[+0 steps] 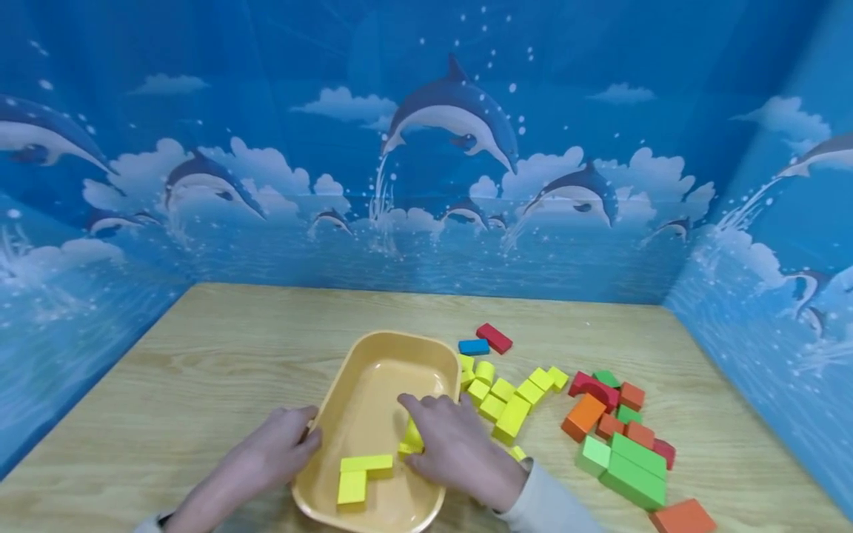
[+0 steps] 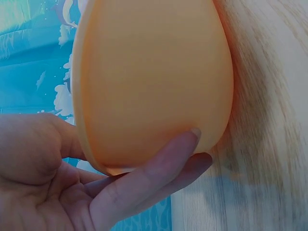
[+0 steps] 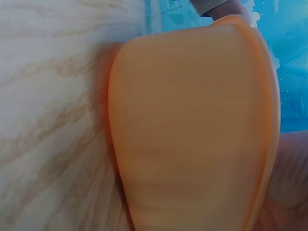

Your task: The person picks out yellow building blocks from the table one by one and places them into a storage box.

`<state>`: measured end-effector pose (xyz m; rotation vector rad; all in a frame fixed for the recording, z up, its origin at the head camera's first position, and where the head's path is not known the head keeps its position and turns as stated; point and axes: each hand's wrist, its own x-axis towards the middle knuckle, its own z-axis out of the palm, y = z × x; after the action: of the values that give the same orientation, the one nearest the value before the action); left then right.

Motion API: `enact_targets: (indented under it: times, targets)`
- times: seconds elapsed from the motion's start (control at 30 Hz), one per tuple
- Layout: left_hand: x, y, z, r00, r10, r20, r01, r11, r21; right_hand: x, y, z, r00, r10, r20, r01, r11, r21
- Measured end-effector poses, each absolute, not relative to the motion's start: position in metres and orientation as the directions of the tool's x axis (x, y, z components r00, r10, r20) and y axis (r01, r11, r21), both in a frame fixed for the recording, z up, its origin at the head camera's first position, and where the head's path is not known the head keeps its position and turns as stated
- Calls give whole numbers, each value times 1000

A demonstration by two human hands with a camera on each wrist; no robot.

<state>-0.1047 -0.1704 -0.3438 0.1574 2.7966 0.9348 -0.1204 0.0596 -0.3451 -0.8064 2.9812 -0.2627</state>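
Note:
A tan plastic tray stands on the table with a few yellow blocks inside, near its front end. My left hand grips the tray's left rim, thumb on the upper side and fingers under the outer wall, as the left wrist view also shows. My right hand reaches over the right rim into the tray. Between its thumb and index finger it holds a yellow block, partly hidden by the hand. The right wrist view mostly shows the tray's outer wall, with part of the hand at the right edge.
Several more yellow blocks lie just right of the tray. Beyond them sits a group of red, orange and green blocks. A blue block and a red block lie behind the tray. Dolphin-printed curtains border the wooden table.

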Motion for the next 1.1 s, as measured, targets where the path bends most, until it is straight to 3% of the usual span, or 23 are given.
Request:
enact_targets:
  times: [0.2, 0.3, 0.43, 0.53, 0.8, 1.1]
  targets:
    - [-106, -170, -344, -975, 175, -137, 59, 799, 599, -123, 66, -339, -860, -511, 13, -502, 839, -209]
    - [-107, -169, -343, -974, 162, -160, 37, 807, 590, -127, 81, -335, -833, -533, 147, -552, 791, -262]
    - [-108, -168, -343, -973, 151, -172, 23, 812, 584, -138, 113, -336, -748, -546, 378, -653, 707, -271]
    - [-108, -168, -343, -974, 152, -166, 26, 810, 586, -149, 143, -337, -735, -525, 430, -663, 691, -288]
    - [-109, -170, -342, -963, 127, -240, -35, 819, 573, -179, 213, -344, -902, -359, 238, -416, 869, -267]
    - [-110, -169, -342, -958, 124, -260, -47, 824, 565, -185, 238, -365, -943, -310, 125, -329, 923, -198]
